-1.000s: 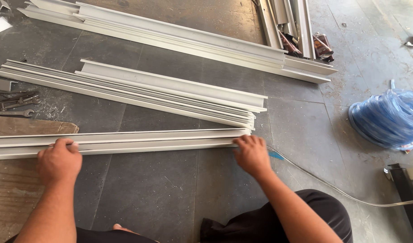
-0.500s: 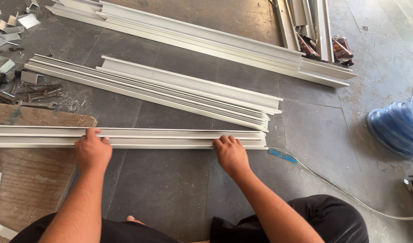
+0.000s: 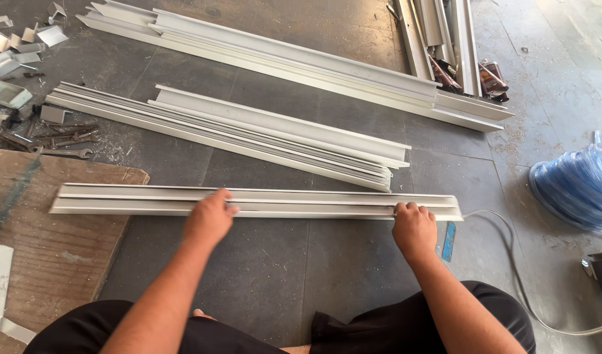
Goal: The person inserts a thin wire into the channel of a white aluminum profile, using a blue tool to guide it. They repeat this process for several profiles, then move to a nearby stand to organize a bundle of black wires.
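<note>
You are gripping the white aluminium profile [image 3: 261, 202] with both hands — left hand [image 3: 209, 219] curled near its middle, right hand [image 3: 413, 228] closed near its right end — as it is lying across the wooden board [image 3: 58, 255] and the dark floor [image 3: 274, 275].

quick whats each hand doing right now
left hand: laid on the long white profile, grip cannot be told
right hand: fingers curled over the same profile near its end

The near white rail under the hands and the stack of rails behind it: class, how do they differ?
The near rail lies alone; the stack holds several rails. The near rail lies level across the view, one end on the wooden board; the stack slants, on the floor. Left hand and right hand touch only the near rail. Both are long, pale metal.
</note>
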